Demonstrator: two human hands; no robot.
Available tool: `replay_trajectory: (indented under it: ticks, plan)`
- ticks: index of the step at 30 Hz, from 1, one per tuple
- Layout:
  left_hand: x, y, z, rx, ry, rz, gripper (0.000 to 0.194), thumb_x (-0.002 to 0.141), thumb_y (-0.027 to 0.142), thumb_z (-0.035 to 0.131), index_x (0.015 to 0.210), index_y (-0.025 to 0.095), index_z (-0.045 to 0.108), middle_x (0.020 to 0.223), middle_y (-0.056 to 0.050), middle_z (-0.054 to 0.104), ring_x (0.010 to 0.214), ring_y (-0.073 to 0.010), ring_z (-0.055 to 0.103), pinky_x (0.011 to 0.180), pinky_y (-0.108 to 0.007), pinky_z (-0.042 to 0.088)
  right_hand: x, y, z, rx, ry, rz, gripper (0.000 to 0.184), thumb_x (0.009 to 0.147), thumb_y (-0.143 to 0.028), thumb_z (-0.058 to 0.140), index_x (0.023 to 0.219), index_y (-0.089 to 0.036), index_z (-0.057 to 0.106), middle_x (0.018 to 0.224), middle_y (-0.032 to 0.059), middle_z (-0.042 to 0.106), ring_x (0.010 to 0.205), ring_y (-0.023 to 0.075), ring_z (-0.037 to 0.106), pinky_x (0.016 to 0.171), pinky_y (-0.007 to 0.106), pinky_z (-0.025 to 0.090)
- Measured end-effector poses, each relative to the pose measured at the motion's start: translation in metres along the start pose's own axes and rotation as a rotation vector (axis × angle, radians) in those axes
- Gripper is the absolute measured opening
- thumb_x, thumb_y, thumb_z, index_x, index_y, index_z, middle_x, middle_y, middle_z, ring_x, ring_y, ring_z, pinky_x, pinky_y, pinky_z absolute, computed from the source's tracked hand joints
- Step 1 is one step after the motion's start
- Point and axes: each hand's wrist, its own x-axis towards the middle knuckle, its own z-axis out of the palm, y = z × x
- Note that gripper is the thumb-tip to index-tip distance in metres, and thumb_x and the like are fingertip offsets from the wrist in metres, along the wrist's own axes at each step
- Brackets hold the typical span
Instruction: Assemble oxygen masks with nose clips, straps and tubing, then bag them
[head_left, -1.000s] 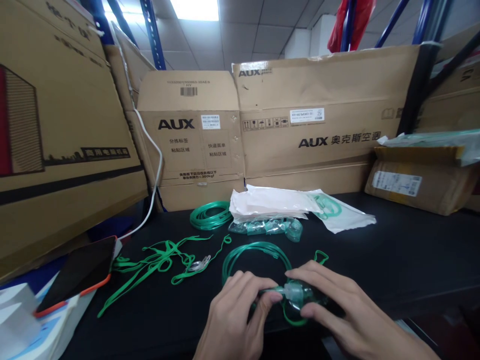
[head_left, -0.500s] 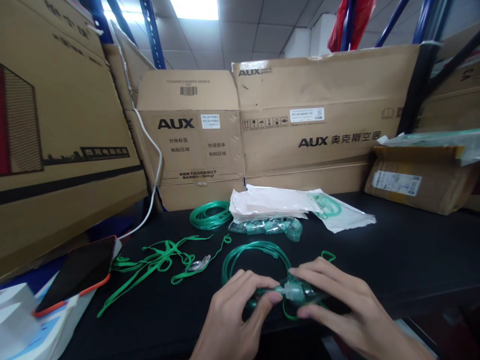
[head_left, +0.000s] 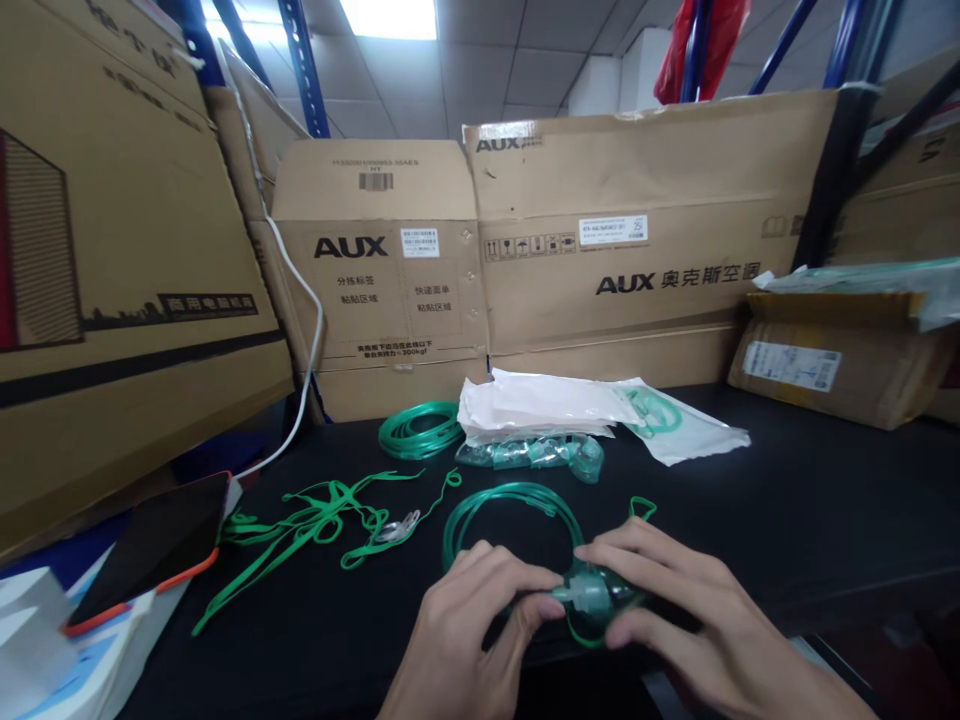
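Our left hand (head_left: 480, 612) pinches the connector (head_left: 561, 594), our right hand (head_left: 679, 600) the mask (head_left: 594, 597); between them, both look already joined. Left of our hands, straps (head_left: 339, 496) lie loose; tubing (head_left: 517, 491) coils beyond.

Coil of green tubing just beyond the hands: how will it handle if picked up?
The coil of green tubing is probably springy rather than limp, since its strands hold smooth, round curves. Likely light for its size: thin tubing around an open middle. Lifted by one strand, it may splay, as gaps show between some strands.
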Motion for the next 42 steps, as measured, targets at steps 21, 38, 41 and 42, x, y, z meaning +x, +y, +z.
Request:
replay_trajectory:
  ticks: [21, 38, 41, 42]
  plan:
    - [0.001, -0.003, 0.004, 0.000, 0.039, 0.001, 0.014, 0.100, 0.008, 0.058, 0.101, 0.020, 0.065, 0.091, -0.002, 0.072, 0.082, -0.0180, 0.067, 0.077, -0.030, 0.053, 0.000, -0.002, 0.009, 0.095, 0.006, 0.155, 0.034, 0.094, -0.028, 0.074, 0.127, -0.029, 0.068, 0.112, 0.0031, 0.078, 0.100, 0.0205, 0.076, 0.085, 0.027, 0.063]
    - [0.002, -0.002, 0.009, 0.045, 0.152, 0.063, 0.015, 0.100, 0.006, 0.061, 0.106, 0.019, 0.067, 0.094, -0.001, 0.075, 0.079, -0.0161, 0.064, 0.075, -0.029, 0.052, 0.005, -0.008, 0.005, 0.110, 0.001, 0.318, 0.023, 0.093, -0.039, 0.074, 0.112, -0.027, 0.076, 0.107, 0.0040, 0.080, 0.096, 0.0237, 0.077, 0.074, 0.026, 0.062]
    - [0.002, -0.001, 0.009, 0.041, 0.144, 0.079, 0.015, 0.100, 0.006, 0.061, 0.108, 0.018, 0.067, 0.094, -0.002, 0.074, 0.078, -0.0160, 0.062, 0.074, -0.029, 0.051, 0.005, -0.005, 0.003, 0.142, -0.030, 0.339, 0.023, 0.093, -0.039, 0.074, 0.114, -0.029, 0.076, 0.110, 0.0029, 0.079, 0.099, 0.0234, 0.076, 0.077, 0.027, 0.061]
    - [0.002, -0.001, 0.009, 0.040, 0.140, 0.082, 0.015, 0.101, 0.007, 0.061, 0.109, 0.018, 0.067, 0.093, -0.002, 0.074, 0.078, -0.0160, 0.062, 0.074, -0.029, 0.051, 0.005, -0.004, 0.003, 0.154, -0.039, 0.342, 0.023, 0.093, -0.039, 0.074, 0.114, -0.029, 0.075, 0.110, 0.0025, 0.079, 0.099, 0.0231, 0.075, 0.078, 0.027, 0.061]
